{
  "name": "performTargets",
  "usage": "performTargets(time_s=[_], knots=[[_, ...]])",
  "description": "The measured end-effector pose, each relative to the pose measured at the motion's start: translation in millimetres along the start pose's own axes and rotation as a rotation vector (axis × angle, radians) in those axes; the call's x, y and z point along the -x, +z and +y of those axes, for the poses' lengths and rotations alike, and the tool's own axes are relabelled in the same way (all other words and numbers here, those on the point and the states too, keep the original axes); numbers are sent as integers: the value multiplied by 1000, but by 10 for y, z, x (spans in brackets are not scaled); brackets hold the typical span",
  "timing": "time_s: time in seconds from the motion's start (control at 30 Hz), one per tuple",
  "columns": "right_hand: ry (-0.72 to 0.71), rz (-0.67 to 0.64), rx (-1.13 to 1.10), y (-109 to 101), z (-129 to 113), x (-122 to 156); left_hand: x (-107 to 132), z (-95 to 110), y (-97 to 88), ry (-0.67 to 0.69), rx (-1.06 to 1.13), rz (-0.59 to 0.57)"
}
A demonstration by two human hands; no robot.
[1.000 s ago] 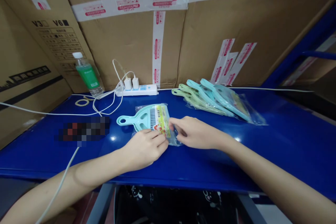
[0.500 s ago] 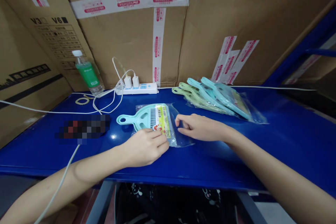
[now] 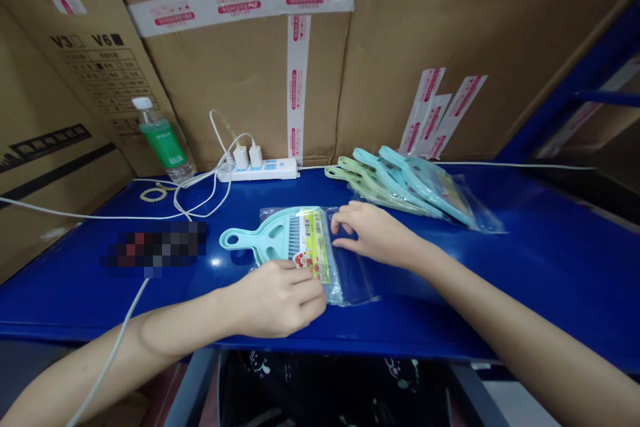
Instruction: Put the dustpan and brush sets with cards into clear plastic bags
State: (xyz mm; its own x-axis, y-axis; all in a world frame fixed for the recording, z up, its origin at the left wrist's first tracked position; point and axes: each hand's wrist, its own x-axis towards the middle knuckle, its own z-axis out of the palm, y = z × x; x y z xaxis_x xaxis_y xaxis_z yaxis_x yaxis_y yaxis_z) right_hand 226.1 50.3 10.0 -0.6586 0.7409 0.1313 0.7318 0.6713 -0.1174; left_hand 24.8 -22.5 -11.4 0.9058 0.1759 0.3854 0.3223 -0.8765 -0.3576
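Note:
A light-blue dustpan and brush set [image 3: 273, 238] lies in a clear plastic bag [image 3: 357, 273], its handle pointing left. A yellow-green and white card label [image 3: 315, 240] shows beside the bristles. My left hand [image 3: 280, 297] is closed at the bag's near edge, over the lower end of the label; its fingertips are hidden. Over the bag's far right part, my right hand [image 3: 375, 233] is curved, with a gap between thumb and forefinger and nothing visible between them.
Several bagged green and blue dustpan sets [image 3: 405, 180] lie overlapping at the back right of the blue table [image 3: 540, 280]. A white power strip [image 3: 260, 169] with cables, a bottle [image 3: 163, 140] and a beaded bracelet [image 3: 153, 194] are at back left. Cardboard [image 3: 225, 80] stands behind.
The bagged dustpan set has shifted slightly toward me and its right side has swung nearer. My left hand moved nearer with it; my right hand moved slightly away toward the bag's far side.

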Motion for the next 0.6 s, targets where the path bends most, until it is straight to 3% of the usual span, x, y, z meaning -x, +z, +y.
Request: performTargets(time_s=[0.23,0.6], knots=[[-6,-229,-464,14,77,-14,0,-13,9,9,-3,17],[-67,-261,-662,50,194,-46,-2,-7,15,4,-15,54]])
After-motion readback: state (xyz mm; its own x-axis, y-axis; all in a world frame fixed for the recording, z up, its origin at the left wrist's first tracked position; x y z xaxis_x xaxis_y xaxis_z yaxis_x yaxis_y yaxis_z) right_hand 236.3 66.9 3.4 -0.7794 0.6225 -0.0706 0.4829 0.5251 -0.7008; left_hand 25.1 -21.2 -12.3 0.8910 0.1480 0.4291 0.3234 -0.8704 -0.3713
